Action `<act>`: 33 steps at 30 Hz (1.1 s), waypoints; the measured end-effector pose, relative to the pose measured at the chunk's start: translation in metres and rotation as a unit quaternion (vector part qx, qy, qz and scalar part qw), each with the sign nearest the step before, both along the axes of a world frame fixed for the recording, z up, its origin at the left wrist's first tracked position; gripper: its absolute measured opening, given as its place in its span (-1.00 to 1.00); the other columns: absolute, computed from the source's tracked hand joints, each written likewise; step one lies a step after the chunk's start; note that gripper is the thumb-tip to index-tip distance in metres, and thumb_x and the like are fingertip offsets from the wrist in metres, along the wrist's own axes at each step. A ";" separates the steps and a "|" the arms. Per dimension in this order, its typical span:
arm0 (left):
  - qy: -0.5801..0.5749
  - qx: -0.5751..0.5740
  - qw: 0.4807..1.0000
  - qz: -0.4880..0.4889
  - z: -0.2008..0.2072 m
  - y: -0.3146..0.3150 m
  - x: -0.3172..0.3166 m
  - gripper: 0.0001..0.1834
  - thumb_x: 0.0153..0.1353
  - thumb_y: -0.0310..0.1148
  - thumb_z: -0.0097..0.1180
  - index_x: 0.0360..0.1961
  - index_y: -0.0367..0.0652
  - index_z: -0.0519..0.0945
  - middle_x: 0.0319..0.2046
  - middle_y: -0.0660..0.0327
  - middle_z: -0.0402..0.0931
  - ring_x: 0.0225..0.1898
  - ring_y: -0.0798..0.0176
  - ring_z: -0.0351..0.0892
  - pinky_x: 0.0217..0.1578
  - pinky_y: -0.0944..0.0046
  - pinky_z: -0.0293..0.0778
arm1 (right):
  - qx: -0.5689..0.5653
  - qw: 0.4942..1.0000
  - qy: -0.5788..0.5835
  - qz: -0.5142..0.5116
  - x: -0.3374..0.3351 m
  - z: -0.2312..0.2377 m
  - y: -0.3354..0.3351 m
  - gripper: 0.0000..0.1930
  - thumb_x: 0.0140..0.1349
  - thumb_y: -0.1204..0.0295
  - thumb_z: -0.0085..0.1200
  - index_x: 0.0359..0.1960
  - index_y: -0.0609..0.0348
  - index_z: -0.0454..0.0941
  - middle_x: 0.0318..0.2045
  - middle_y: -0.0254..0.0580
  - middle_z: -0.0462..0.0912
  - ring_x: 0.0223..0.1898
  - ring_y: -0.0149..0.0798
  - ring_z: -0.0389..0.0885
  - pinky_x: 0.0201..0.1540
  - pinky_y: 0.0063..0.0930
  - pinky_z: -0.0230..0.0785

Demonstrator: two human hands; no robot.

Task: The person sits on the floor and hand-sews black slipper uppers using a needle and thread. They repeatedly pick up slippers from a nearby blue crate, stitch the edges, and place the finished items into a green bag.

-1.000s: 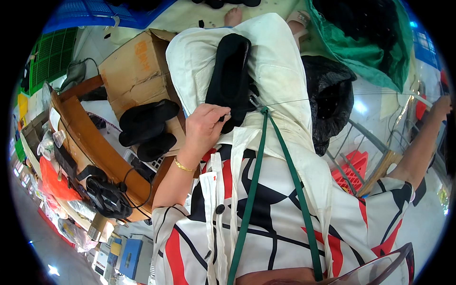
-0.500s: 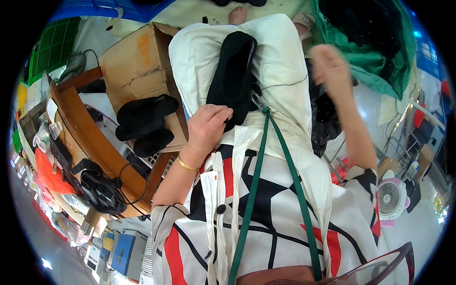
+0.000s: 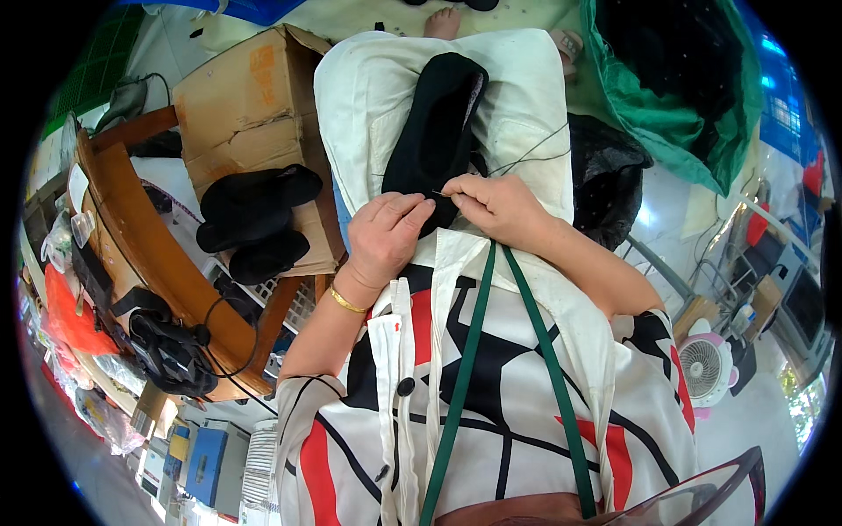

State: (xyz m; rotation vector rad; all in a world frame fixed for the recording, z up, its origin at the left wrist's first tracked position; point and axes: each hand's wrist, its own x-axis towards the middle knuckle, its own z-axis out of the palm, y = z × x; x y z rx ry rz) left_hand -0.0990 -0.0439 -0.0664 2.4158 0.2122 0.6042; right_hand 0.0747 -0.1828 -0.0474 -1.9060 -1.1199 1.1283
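A black cloth shoe (image 3: 405,153) lies on the white cloth (image 3: 355,74) over my lap, its opening facing up. My left hand (image 3: 384,235) is closed on the near end of the shoe, thumb and fingers pinching its fabric. Right beside it, my right hand (image 3: 504,209) pinches a thin needle (image 3: 438,193) at the shoe's edge. Dark thread (image 3: 531,158) loops out over the cloth past my right hand. A green cord (image 3: 469,351) runs down my front to the lap, where my right hand hides its end.
On a cardboard box (image 3: 237,131) at the left sit several black shoes (image 3: 259,210). A curved wooden table edge (image 3: 158,263) lies beyond. At the right are a black plastic bag (image 3: 610,175), a large green sack (image 3: 614,88) with dark contents, and a small fan (image 3: 704,368).
My right hand has come in from the far right to the shoe, beside my left hand. The left hand still grips the shoe. The view has shifted slightly.
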 end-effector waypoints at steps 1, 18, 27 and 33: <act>0.000 -0.001 1.000 0.000 0.000 0.000 0.000 -0.62 -0.14 -0.62 0.29 -0.20 -0.13 0.66 -0.28 0.19 0.62 -0.34 0.11 0.62 -0.35 0.23 0.58 | -0.004 1.000 0.000 0.000 0.000 0.000 0.000 -0.80 0.28 0.36 0.00 -0.14 0.07 0.60 -0.35 -0.09 0.69 -0.34 0.04 0.66 -0.27 -0.19 0.51; 0.000 -0.006 1.000 0.007 -0.001 0.000 -0.002 -0.63 -0.13 -0.61 0.31 -0.21 -0.13 0.65 -0.29 0.19 0.63 -0.34 0.12 0.63 -0.34 0.23 0.59 | -0.018 1.000 -0.002 0.005 -0.005 -0.001 0.003 -0.77 0.28 0.36 -0.04 -0.12 0.13 0.59 -0.31 -0.01 0.70 -0.30 0.08 0.66 -0.23 -0.15 0.51; 0.004 -0.036 0.999 0.022 -0.004 -0.002 -0.003 -0.62 -0.17 -0.65 0.29 -0.23 -0.13 0.65 -0.29 0.18 0.64 -0.33 0.12 0.65 -0.33 0.23 0.59 | -0.038 0.997 0.068 -0.024 -0.007 -0.008 0.006 -0.82 0.33 0.39 -0.01 -0.12 0.13 0.56 -0.30 -0.06 0.68 -0.29 -0.03 0.67 -0.22 -0.29 0.49; 0.003 -0.088 0.995 0.047 -0.005 -0.005 -0.004 -0.64 -0.15 -0.67 0.29 -0.24 -0.15 0.65 -0.30 0.17 0.66 -0.30 0.12 0.67 -0.30 0.25 0.59 | -0.058 0.994 0.087 -0.029 -0.010 -0.001 0.014 -0.84 0.36 0.39 0.01 -0.11 0.14 0.48 -0.35 -0.05 0.64 -0.33 -0.08 0.66 -0.26 -0.34 0.46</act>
